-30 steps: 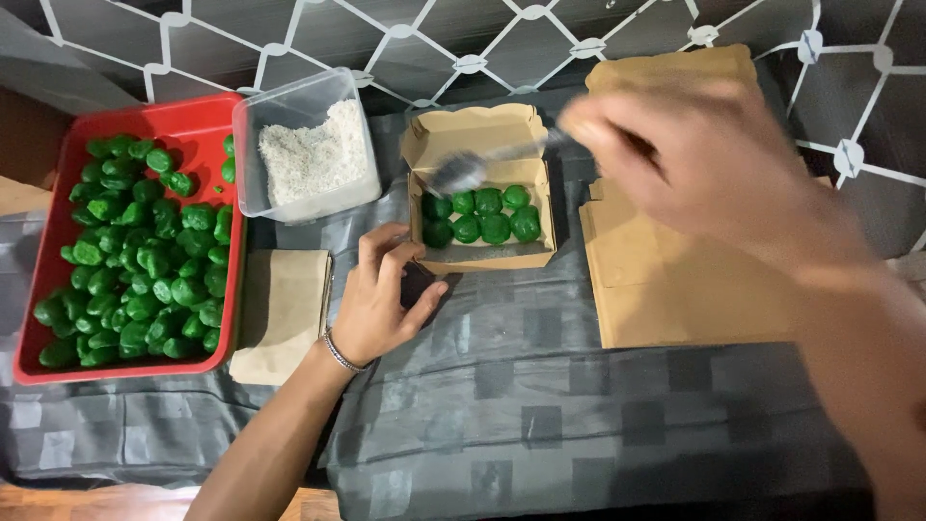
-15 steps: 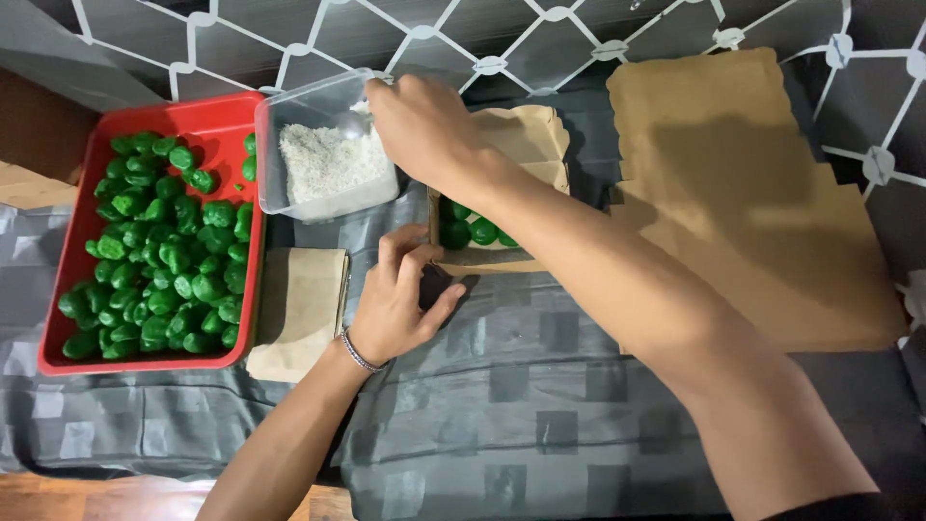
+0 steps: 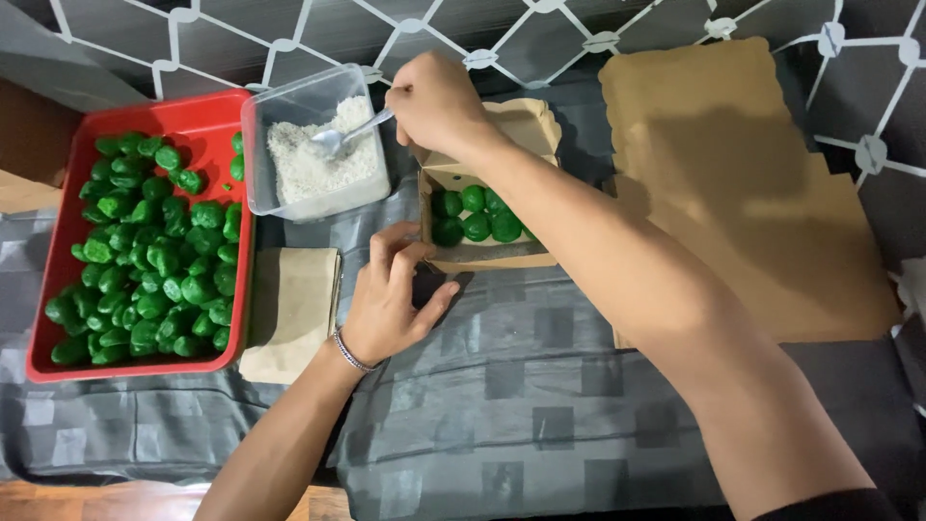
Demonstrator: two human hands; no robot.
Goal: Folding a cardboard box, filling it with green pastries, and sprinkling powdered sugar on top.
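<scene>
Right hand (image 3: 439, 101) clamped on the light, stiff spoon (image 3: 347, 135) by its handle end, bowl in loose white flakes (image 3: 323, 164); left hand (image 3: 391, 299), fingers spread, steadies the flimsy cardboard box (image 3: 492, 260).

The right forearm (image 3: 617, 280) hides part of the cardboard box (image 3: 492, 256).

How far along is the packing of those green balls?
Done: several green balls sit in the cardboard box. In hand: the right hand dips a spoon into the tub of white shreds; the left hand steadies the box. Left: the red tray is full.
</scene>
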